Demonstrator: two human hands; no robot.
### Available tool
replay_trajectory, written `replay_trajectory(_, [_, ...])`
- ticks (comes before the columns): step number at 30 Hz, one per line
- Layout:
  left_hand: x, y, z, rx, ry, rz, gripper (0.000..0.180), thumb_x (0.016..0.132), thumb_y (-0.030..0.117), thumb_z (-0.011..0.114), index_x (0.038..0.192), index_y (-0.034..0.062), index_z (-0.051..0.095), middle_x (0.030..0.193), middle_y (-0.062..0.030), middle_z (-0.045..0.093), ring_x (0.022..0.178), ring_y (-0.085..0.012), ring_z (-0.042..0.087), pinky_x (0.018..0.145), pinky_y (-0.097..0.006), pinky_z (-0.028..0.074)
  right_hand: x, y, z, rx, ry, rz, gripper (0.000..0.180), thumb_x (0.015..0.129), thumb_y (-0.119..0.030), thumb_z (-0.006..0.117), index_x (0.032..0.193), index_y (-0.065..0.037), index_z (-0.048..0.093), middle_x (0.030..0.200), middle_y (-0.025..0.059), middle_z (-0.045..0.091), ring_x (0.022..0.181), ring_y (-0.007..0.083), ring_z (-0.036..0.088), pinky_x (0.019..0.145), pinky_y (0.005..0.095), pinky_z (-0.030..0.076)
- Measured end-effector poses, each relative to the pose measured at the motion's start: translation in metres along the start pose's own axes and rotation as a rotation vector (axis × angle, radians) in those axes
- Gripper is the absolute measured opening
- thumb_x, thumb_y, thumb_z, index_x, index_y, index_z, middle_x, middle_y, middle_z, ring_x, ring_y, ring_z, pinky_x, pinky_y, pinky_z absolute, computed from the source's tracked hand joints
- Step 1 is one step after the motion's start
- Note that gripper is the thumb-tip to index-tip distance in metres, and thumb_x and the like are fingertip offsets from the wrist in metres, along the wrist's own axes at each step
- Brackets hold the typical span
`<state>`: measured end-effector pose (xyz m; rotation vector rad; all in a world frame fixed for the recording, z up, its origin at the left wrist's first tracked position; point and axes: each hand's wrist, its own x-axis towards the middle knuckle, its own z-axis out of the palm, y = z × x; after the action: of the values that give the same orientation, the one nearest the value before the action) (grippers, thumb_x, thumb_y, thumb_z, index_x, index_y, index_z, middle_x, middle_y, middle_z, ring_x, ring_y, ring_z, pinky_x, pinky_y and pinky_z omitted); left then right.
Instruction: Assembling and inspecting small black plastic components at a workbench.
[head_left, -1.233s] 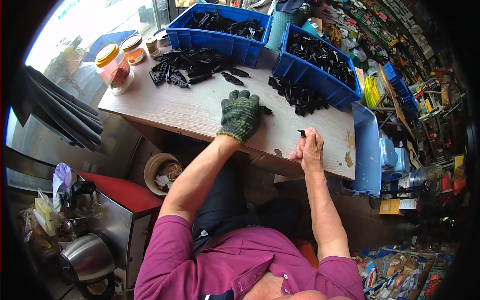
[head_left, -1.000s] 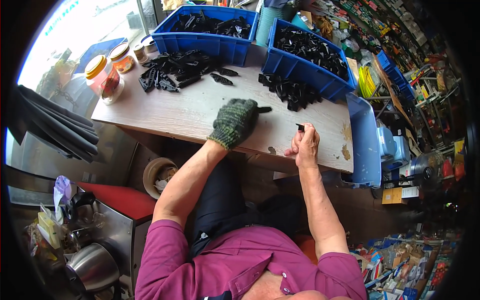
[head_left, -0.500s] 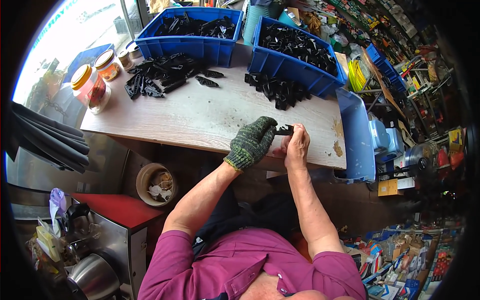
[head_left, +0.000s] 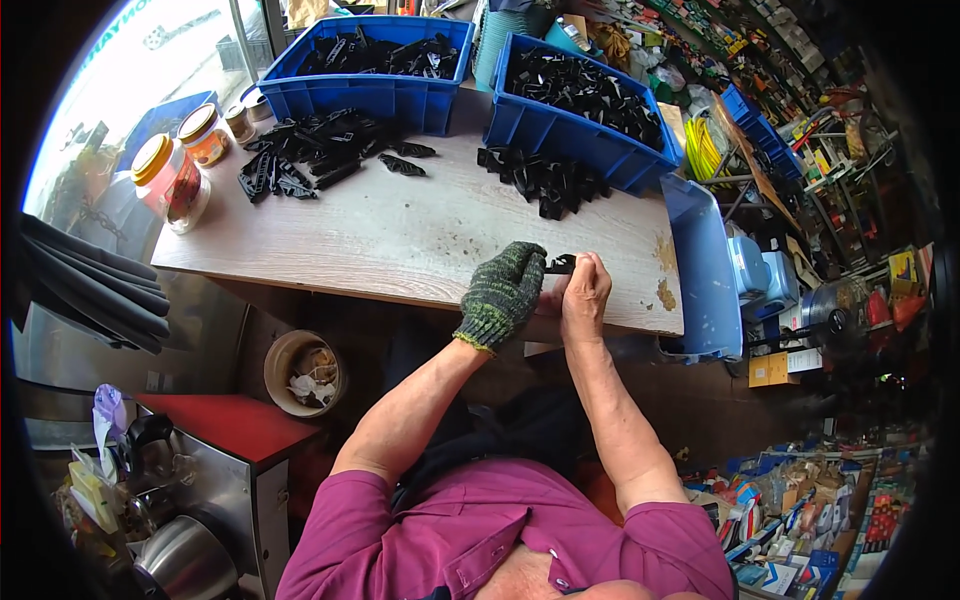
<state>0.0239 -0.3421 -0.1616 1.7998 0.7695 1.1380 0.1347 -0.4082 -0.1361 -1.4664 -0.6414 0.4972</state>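
Note:
My left hand (head_left: pixel 504 290), in a dark green knit glove, is closed on one end of a small black plastic part (head_left: pixel 560 265). My bare right hand (head_left: pixel 585 295) pinches the part's other end. Both hands are over the table's front edge, close together, and the fingers hide much of the part. Beyond them lies a heap of short black plastic pieces (head_left: pixel 545 180). Farther left is a pile of longer black plastic strips (head_left: pixel 318 150), with a couple of loose ones (head_left: pixel 403 165) beside it.
Two blue crates, one at the back left (head_left: pixel 360 103) and one at the back right (head_left: pixel 580 124), hold many black parts. Lidded jars (head_left: pixel 170 185) stand on the table's (head_left: pixel 350 235) left end. A pale blue bin (head_left: pixel 708 270) adjoins its right end; a waste bucket (head_left: pixel 277 375) stands below.
The view has shifted slightly, moving the table and crates a little left in the picture. Both hands keep hold of the black part, now closer together with less of it showing.

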Motion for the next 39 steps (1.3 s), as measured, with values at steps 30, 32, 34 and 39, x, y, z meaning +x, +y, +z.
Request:
replay_trajectory(30, [-0.003,0.020,0.010,-0.054,-0.108,0.067,0.027,0.097,0.019,0.059,0.118,0.0030,0.063,0.107,-0.0222,0.067,0.096,-0.0404,0.065,0.082,-0.046,0.051,0.009,0.005,-0.017,-0.028,-0.022,-0.073,0.026,0.097,-0.024,0.049,0.078,-0.007,0.052,0.066,-0.0015,0.042,0.062,0.0107,0.043,0.067,0.0303,0.045])
replay_trajectory(32, [0.018,0.006,-0.017,0.166,-0.011,0.274,0.028,0.092,0.017,0.063,0.118,0.0063,0.064,0.108,-0.0183,0.067,0.101,-0.0374,0.063,0.088,-0.046,0.051,0.011,-0.009,-0.018,0.116,0.024,0.108,0.029,0.096,-0.027,0.050,0.073,-0.009,0.048,0.060,-0.0015,0.038,0.053,0.0117,0.041,0.059,0.0339,0.050])
replay_trajectory(34, [0.058,-0.007,-0.058,0.547,0.122,0.305,0.033,0.084,0.011,0.063,0.116,0.0097,0.065,0.118,-0.0146,0.065,0.113,-0.0374,0.058,0.093,-0.047,0.049,0.025,-0.019,-0.028,0.239,0.168,0.318,0.036,0.094,-0.035,0.050,0.070,-0.010,0.040,0.048,0.0020,0.030,0.039,0.0177,0.039,0.050,0.0509,0.059])
replay_trajectory(39, [0.118,-0.058,-0.133,1.063,0.044,0.282,0.032,0.087,0.013,0.055,0.115,0.0208,0.067,0.122,-0.0085,0.060,0.116,-0.0355,0.052,0.092,-0.054,0.044,0.085,-0.028,-0.088,0.241,0.597,0.195,0.034,0.091,-0.039,0.058,0.086,-0.007,0.048,0.050,0.0032,0.035,0.040,0.0199,0.043,0.054,0.0515,0.059])
